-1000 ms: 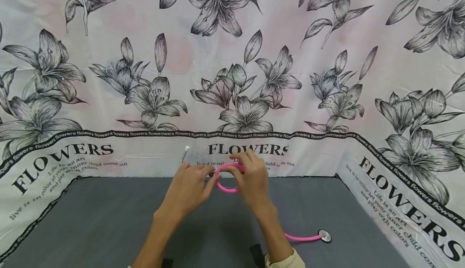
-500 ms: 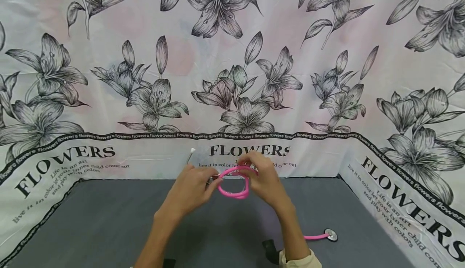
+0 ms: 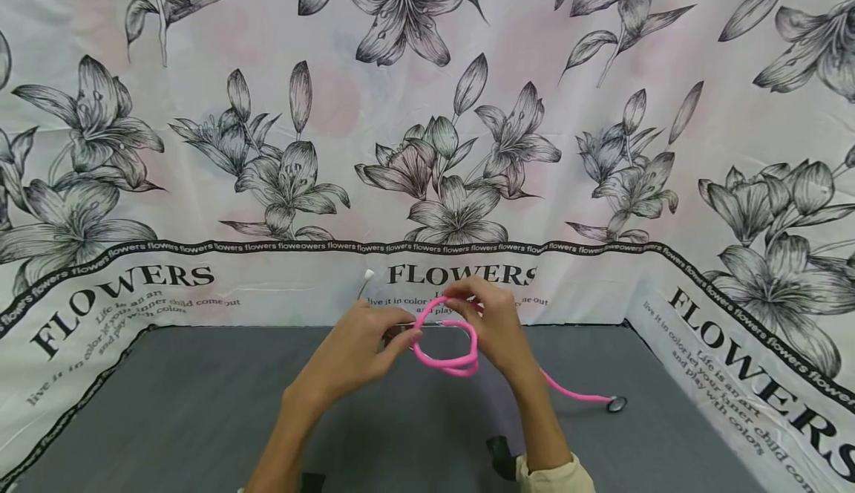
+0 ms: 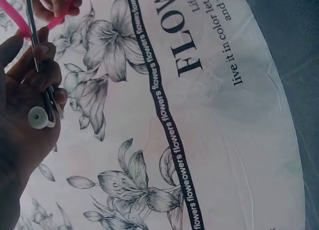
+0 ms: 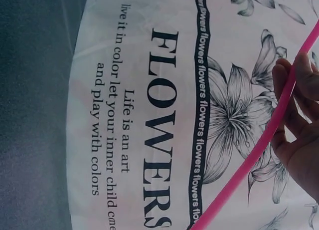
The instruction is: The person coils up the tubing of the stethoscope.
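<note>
A stethoscope with pink tubing [image 3: 447,364] is held up between both hands, its tube coiled in a loop. My left hand [image 3: 361,341] grips the metal ear tubes [image 4: 33,28] beside the loop. One white ear tip [image 4: 37,117] sticks out past that palm in the left wrist view. My right hand [image 3: 490,322] pinches the tubing at the loop's upper right, thumb against fingers. In the right wrist view the pink tube [image 5: 249,165] runs across those fingers. Beyond the right forearm, the tube's tail leads to the round chest piece [image 3: 617,404] over the table.
A dark grey table top [image 3: 220,404] lies beneath the hands. White cloth [image 3: 320,278] printed with flowers and lettering rises at the back and both sides. A black object [image 3: 501,457] shows beside the right sleeve [image 3: 554,474].
My right hand has moved right and drawn the tubing into a wider loop. The chest piece has shifted slightly right, up and tilted. My left hand keeps its grip.
</note>
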Available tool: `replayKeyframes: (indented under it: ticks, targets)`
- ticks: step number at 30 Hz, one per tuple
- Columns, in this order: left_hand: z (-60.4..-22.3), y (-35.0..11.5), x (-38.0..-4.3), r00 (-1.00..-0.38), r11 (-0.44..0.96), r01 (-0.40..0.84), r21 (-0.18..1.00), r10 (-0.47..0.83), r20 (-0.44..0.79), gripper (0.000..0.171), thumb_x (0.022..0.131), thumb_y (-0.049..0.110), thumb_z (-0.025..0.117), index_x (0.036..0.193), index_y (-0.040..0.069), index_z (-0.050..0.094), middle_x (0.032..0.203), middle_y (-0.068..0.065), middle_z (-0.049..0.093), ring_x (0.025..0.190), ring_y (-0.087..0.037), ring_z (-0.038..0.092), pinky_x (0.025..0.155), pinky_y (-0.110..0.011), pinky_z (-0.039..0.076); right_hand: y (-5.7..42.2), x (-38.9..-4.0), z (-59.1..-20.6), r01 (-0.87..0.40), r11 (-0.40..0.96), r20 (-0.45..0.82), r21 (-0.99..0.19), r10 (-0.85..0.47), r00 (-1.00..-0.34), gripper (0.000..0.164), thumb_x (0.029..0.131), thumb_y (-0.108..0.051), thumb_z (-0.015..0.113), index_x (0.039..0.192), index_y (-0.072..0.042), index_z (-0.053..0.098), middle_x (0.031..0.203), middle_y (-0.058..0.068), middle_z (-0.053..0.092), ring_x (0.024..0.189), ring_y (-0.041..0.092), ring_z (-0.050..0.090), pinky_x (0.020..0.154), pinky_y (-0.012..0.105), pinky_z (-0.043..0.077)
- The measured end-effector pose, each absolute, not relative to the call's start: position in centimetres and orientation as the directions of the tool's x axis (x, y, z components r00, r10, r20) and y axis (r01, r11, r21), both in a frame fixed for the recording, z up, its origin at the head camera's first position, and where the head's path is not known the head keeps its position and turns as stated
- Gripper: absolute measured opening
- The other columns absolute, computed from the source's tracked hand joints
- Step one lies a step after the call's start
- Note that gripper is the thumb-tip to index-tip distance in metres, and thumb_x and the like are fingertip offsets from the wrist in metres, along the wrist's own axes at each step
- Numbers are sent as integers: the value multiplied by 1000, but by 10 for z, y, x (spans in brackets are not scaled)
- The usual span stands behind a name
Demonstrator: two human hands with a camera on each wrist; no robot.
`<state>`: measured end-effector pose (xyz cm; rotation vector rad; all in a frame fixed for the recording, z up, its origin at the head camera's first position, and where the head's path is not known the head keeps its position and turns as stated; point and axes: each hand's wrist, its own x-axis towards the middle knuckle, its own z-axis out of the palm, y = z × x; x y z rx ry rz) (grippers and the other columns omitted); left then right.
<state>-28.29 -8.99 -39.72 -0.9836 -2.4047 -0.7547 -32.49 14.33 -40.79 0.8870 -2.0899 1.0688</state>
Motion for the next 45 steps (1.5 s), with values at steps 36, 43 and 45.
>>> replayKeyframes:
  ticks: [36,43,45]
  targets:
    - [-399,-88,-290,-488,717,587,376,-57,871,12,95,12,76,102,2,79,77,-7,76,65,-14,62,75,-37,38,98,-301,-407,-681,285,414,-675,-617,-669,20,96,-11,75,113,-1,73,95,12,82,88,14,79,81,23,60]
    - [-403,-87,-289,-462,789,523,323,-55,885,17,98,16,74,102,0,77,78,-9,76,67,-19,67,75,-36,36,98,-293,-401,-693,268,390,-670,-667,-635,22,94,-12,77,115,-5,74,93,9,82,85,5,77,81,23,59]
    - [-403,-88,-291,-441,809,507,297,-53,896,18,98,16,73,102,-1,76,79,-10,76,67,-21,68,75,-37,37,98,-290,-400,-700,272,383,-660,-680,-626,22,94,-11,78,114,-5,74,91,8,81,82,2,76,78,22,59]
